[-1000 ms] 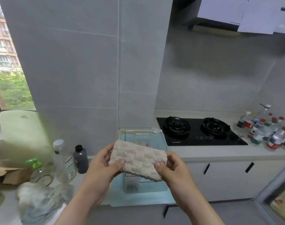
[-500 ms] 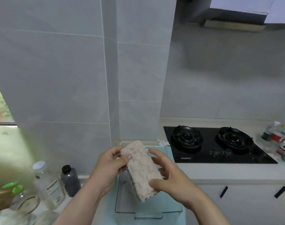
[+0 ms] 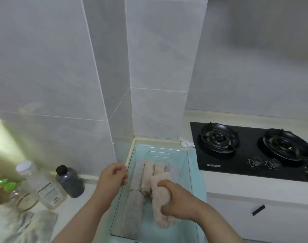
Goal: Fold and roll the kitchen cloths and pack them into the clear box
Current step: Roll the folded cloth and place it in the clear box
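Right hand [image 3: 178, 201] grasps one rolled beige cloth [image 3: 158, 195] inside the clear box [image 3: 159, 153], beside three packed rolls [image 3: 148, 174]. Left hand [image 3: 112, 176], clenched empty, hovers at the left rim. Open room lies along the right wall.

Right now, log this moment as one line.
step: packing | right hand: grips rolled cloth over clear box | left hand: curled by box's left rim, grip unclear | box: other rolls inside
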Tool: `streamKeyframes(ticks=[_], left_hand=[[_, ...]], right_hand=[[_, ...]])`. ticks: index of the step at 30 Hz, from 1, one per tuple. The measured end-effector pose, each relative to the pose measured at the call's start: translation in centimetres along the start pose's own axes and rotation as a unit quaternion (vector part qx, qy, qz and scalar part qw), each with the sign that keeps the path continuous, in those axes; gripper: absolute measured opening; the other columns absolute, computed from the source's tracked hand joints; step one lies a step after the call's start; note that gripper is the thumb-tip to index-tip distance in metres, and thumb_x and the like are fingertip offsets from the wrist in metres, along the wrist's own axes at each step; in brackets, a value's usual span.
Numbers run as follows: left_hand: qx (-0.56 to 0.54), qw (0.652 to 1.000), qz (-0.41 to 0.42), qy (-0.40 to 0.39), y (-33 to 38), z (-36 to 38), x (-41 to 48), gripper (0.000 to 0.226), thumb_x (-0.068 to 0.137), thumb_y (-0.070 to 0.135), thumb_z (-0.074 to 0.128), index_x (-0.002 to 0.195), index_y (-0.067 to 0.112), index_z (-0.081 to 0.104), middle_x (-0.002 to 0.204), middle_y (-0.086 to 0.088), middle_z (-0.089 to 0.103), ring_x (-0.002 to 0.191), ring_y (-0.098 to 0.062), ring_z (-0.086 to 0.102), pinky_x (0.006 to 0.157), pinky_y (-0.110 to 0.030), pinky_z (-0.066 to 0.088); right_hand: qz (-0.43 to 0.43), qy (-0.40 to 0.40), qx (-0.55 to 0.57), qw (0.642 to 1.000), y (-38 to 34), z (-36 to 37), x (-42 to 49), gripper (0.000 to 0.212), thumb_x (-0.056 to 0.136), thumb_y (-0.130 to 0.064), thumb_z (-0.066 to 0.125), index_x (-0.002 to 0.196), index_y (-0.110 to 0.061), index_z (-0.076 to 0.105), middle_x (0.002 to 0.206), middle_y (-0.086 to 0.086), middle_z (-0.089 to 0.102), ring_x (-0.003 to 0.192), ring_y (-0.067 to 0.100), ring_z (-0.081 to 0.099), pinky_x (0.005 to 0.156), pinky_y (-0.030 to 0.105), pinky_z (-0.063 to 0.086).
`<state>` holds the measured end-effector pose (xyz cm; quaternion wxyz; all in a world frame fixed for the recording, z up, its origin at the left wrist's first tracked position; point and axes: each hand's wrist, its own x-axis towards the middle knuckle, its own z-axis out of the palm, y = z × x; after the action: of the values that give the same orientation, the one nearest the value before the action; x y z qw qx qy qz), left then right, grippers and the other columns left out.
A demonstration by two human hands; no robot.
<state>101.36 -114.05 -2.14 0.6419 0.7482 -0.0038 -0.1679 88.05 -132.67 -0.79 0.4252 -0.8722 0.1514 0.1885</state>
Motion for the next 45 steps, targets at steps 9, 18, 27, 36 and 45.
streamKeyframes(ticks=[9,18,27,36,45], left_hand=[[0.194,0.976,-0.003,-0.100,-4.1,-0.8,1.7,0.021,0.088,0.018,0.066,0.108,0.023,0.061,0.110,0.003,0.061,0.103,-0.015,0.057,0.082,-0.029,0.045],[0.155,0.975,-0.011,-0.158,-3.7,-2.9,3.2,0.015,0.086,0.012,0.069,0.095,0.024,0.065,0.108,0.000,0.065,0.092,-0.012,0.063,0.089,-0.034,0.049],[0.132,0.970,-0.046,-0.200,-3.9,-3.6,3.7,0.017,0.089,0.010,0.063,0.101,0.022,0.066,0.109,0.005,0.063,0.098,-0.011,0.062,0.096,-0.035,0.049],[0.086,0.964,-0.078,-0.238,-3.4,-4.4,3.1,0.042,0.060,0.023,0.058,0.101,0.021,0.066,0.101,0.001,0.064,0.096,-0.014,0.060,0.081,-0.022,0.048],[0.075,0.959,-0.090,-0.257,-3.9,-4.8,3.1,0.043,0.061,0.022,0.057,0.102,0.018,0.067,0.101,-0.005,0.065,0.096,-0.015,0.061,0.085,-0.026,0.050]], right_hand=[[0.089,-0.103,-0.111,0.984,2.5,7.9,6.7,0.076,0.084,-0.018,0.067,0.149,-0.021,0.027,0.135,0.011,0.040,0.116,0.024,0.048,0.093,0.027,0.044],[0.121,-0.100,-0.199,0.967,2.6,11.6,9.7,0.092,0.085,-0.023,0.065,0.154,-0.029,0.003,0.146,0.020,0.027,0.123,0.034,0.046,0.097,0.039,0.045],[0.327,0.048,0.253,0.909,2.1,8.7,8.5,0.028,0.094,-0.018,0.035,0.112,-0.009,0.054,0.090,0.008,0.060,0.076,0.021,0.058,0.075,0.039,0.058],[0.322,-0.031,0.373,0.870,0.6,11.3,10.6,0.029,0.095,-0.012,0.037,0.115,-0.009,0.058,0.097,0.012,0.066,0.082,0.026,0.063,0.065,0.033,0.055],[0.322,-0.020,0.331,0.887,0.0,10.8,9.5,0.020,0.097,-0.022,0.040,0.107,-0.017,0.056,0.098,0.006,0.065,0.083,0.020,0.061,0.064,0.029,0.050]])
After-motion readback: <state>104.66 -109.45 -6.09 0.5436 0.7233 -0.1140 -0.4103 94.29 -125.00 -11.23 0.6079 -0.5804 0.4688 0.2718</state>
